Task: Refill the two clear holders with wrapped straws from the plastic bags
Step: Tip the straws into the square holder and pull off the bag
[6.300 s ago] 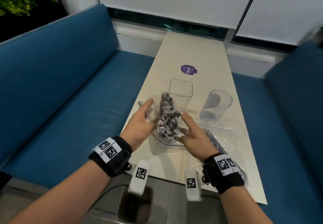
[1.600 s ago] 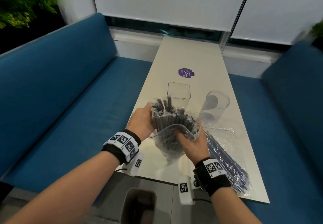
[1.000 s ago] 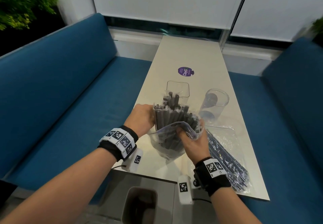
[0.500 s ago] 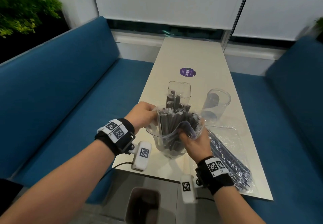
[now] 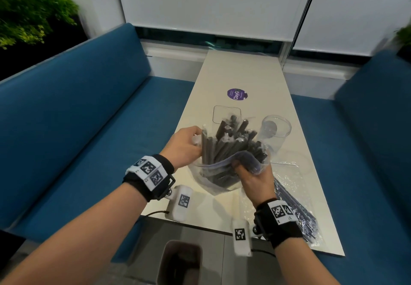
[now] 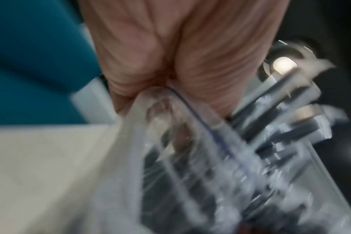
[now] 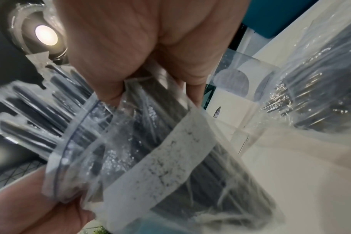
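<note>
A clear zip bag [image 5: 219, 179] full of dark wrapped straws [image 5: 229, 142] is held upright above the table's near end. My left hand [image 5: 189, 143] grips the bag's left rim; the left wrist view shows its fingers [image 6: 158, 98] curled on the plastic. My right hand [image 5: 249, 170] pinches the front rim, folded down, so the straw tops fan out of the mouth. In the right wrist view the bag [image 7: 162, 158] hangs below my right hand [image 7: 150, 76]. Behind the bag stand the square clear holder [image 5: 226, 112] and the round clear holder [image 5: 278, 132], both without straws.
A second plastic bag of thin wrapped straws [image 5: 295, 204] lies flat on the table [image 5: 242, 73] by my right wrist. A purple sticker [image 5: 237, 94] marks the table's middle. Blue benches flank the table, and a grey bin [image 5: 180, 262] stands below its near edge.
The bag, earlier lying on the table, now stands upright in both hands. In the last second its rim has slid lower and the straws stick out further, fanning to the right.
</note>
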`<state>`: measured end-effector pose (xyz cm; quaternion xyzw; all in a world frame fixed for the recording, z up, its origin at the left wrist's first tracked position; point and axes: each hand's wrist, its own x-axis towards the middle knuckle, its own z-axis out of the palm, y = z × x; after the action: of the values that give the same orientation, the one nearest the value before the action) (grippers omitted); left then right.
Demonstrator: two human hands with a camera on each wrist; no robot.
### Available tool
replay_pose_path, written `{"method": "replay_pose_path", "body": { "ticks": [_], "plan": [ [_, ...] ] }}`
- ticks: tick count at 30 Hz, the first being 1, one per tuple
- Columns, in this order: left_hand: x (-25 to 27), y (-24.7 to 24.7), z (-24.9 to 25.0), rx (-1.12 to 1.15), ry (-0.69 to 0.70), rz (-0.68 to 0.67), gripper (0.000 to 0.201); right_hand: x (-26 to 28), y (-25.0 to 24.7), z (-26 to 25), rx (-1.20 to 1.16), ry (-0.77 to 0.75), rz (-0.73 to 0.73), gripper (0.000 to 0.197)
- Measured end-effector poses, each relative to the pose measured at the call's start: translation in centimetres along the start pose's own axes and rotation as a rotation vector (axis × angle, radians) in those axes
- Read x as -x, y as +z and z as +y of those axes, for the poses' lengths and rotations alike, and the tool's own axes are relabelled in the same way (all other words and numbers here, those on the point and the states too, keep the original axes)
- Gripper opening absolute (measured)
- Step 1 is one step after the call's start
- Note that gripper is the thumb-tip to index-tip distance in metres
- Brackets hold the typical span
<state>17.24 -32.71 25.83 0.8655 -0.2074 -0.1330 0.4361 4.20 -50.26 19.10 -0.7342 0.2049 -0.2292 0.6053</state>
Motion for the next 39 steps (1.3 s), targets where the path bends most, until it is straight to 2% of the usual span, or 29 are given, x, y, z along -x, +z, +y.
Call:
{"method": "replay_pose_path", "body": {
  "ticks": [1,3,5,8,12,15,18,20,21,23,24,25,26,28,29,30,31,32,34,36,39],
  "plan": [
    [0.2,-0.1,0.3,-0.094,0.018,0.053,0.011,0.1,0.1,0.0,0.007,0.001,0.002,0.054],
    [0.8,-0.3,0.9,-0.178,0.052,0.139,0.012,0.3,0.3,-0.1,0.018,0.002,0.008,0.057],
    [1.3,-0.6,1.2,-0.192,0.077,0.174,0.013,0.3,0.3,0.1,0.034,-0.004,-0.004,0.045],
    [1.5,-1.1,0.8,-0.176,0.100,0.111,0.027,0.2,0.1,0.0,0.066,-0.024,-0.019,0.032],
    [1.1,-1.4,0.3,-0.014,-0.048,0.016,0.029,0.2,0.4,0.1,0.064,-0.043,-0.040,0.024],
    [0.8,-1.2,0.1,0.000,-0.089,0.047,0.038,0.7,0.6,0.2,0.074,-0.046,-0.024,0.039],
    [0.6,-1.0,0.5,0.026,-0.089,-0.005,0.029,1.1,0.8,-0.4,0.060,-0.037,-0.012,0.055],
    [0.6,-1.0,0.8,0.055,-0.034,0.020,0.023,1.3,0.9,-0.7,0.067,-0.042,-0.034,0.062],
    [0.1,-0.6,0.6,0.055,-0.032,0.029,0.022,1.3,1.1,-0.9,0.066,-0.043,-0.065,0.063],
    [-0.5,0.4,-0.2,0.051,-0.124,-0.022,0.011,1.6,1.6,-1.4,0.055,-0.068,-0.164,0.062],
    [-0.4,1.0,-0.8,0.009,-0.176,-0.022,0.015,1.8,1.9,-1.8,0.044,-0.109,-0.222,0.061],
    [-0.4,1.5,-1.6,-0.032,-0.165,-0.032,0.020,2.1,2.1,-2.0,0.026,-0.145,-0.288,0.067],
    [-0.4,1.9,-1.9,0.036,-0.147,-0.017,0.023,2.2,2.3,-2.0,-0.022,-0.162,-0.362,0.086],
    [-0.3,2.8,-2.2,0.202,-0.162,0.034,0.022,2.2,2.9,-1.1,-0.102,-0.131,-0.500,0.135],
    [-0.2,3.1,-2.1,0.221,-0.138,0.047,0.019,2.0,3.2,-0.7,-0.114,-0.113,-0.526,0.150],
    [0.0,3.3,-2.0,0.226,-0.116,0.043,0.013,1.8,3.6,-0.4,-0.123,-0.097,-0.505,0.157],
    [0.0,3.7,-2.0,0.243,-0.111,0.043,0.006,1.5,3.9,-0.2,-0.153,-0.072,-0.450,0.155],
    [0.0,3.9,-2.2,0.275,-0.129,0.021,0.004,1.1,4.1,0.2,-0.174,-0.052,-0.380,0.143],
    [-0.1,4.6,-2.8,0.287,-0.198,-0.033,0.015,0.7,3.9,0.9,-0.112,0.005,-0.262,0.121],
    [0.1,4.7,-3.0,0.350,-0.253,-0.057,0.026,0.5,3.3,1.8,-0.050,0.043,-0.210,0.120],
    [0.1,4.5,-3.2,0.430,-0.180,-0.058,0.038,0.2,2.6,3.2,-0.136,0.071,-0.201,0.111]
  ]
}}
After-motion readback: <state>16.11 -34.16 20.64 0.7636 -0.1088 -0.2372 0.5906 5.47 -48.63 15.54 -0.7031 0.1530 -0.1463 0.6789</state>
